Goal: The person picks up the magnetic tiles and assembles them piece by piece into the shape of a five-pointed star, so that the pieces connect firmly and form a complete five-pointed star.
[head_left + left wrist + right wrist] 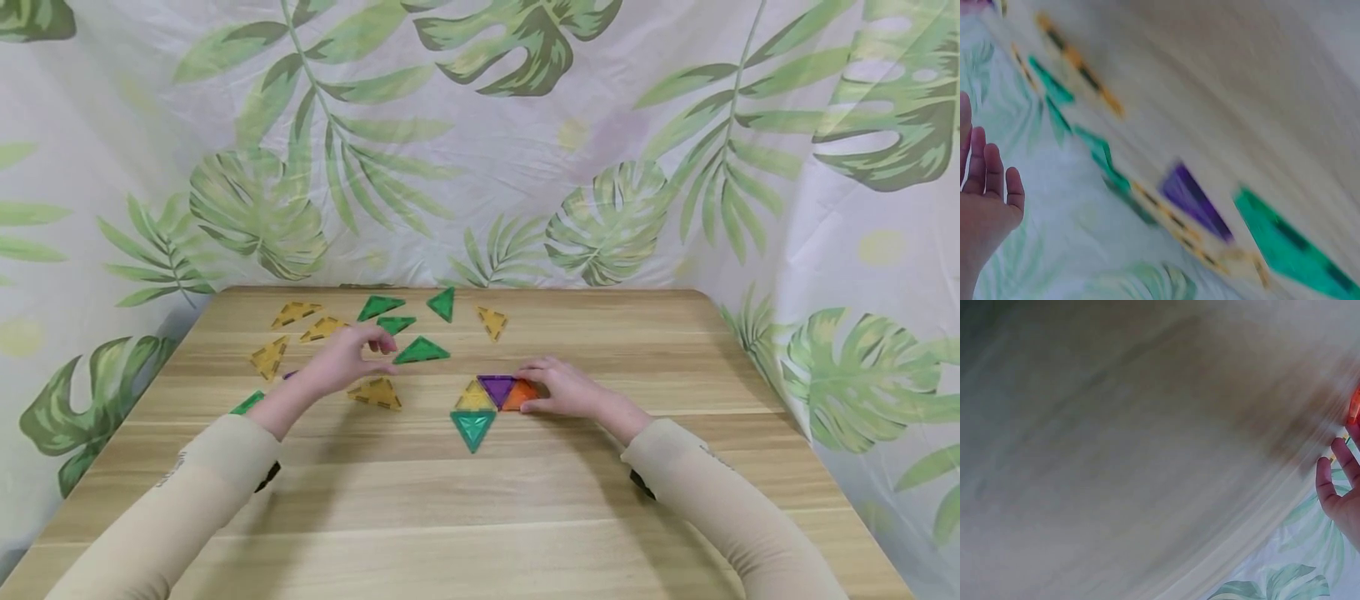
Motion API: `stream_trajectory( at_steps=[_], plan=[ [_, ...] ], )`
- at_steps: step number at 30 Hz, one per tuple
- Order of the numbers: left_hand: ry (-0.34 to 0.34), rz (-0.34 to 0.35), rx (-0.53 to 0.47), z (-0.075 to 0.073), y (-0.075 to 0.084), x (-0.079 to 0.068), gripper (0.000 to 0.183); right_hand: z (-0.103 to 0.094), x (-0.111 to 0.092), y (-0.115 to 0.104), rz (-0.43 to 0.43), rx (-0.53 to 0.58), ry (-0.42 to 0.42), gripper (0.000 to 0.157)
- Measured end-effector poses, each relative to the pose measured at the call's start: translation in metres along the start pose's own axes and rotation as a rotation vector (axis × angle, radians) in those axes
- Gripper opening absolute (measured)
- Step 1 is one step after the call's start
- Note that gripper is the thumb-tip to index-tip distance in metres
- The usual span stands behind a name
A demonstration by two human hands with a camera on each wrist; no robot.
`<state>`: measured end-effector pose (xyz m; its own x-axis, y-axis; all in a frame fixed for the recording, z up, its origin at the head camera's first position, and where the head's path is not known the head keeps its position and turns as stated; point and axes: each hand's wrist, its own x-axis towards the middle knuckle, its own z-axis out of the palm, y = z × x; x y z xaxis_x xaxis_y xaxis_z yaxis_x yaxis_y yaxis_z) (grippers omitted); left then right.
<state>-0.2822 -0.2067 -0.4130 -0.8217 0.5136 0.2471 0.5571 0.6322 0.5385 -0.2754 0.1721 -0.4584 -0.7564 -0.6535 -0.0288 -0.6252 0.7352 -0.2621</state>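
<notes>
Can count four triangular tiles set edge to edge near the middle of the table: one teal tile [473, 427] nearest the body, one yellow tile [476, 397] against its far edge, one purple tile [496, 387] next to that, one orange tile [521, 395] at the right end. Also counts five loose yellow tiles [375, 395], scattered left of the joined group and beyond it; five loose green tiles [422, 351], four toward the far edge and one partly behind the left forearm; and one loose purple tile [1194, 201], almost hidden by that forearm in the head view.

Pinches the orange tile between thumb and fingers of the right hand [561, 388]. Holds the left hand [352, 357] above the loose tiles, thumb and bent fingers parted, nothing visible between them; cannot tell whether the fingertips touch the loose green tile just beside them.

Works at a light wood-grain table [480, 533], with beige sleeves [187, 492] over both forearms and a white leaf-print cloth [510, 150] hanging behind and at the sides.
</notes>
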Motion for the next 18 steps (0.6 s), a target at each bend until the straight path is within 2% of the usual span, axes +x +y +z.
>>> stream_trajectory(
  at_steps=[4,8,12,18],
  plan=[
    [0.033,0.008,0.080,-0.023,-0.020,-0.011,0.026,0.000,0.000,-0.001,-0.001,-0.001,0.002,0.062],
    [0.042,-0.022,0.160,-0.039,-0.043,-0.024,0.029,-0.001,0.000,-0.001,-0.005,0.002,0.005,0.061],
    [0.023,-0.092,0.188,-0.045,-0.064,-0.038,0.030,0.000,0.000,0.000,-0.005,0.003,0.006,0.061],
    [-0.021,-0.204,0.200,-0.044,-0.091,-0.059,0.036,0.003,0.000,0.002,-0.020,-0.003,0.012,0.061]
  ],
)
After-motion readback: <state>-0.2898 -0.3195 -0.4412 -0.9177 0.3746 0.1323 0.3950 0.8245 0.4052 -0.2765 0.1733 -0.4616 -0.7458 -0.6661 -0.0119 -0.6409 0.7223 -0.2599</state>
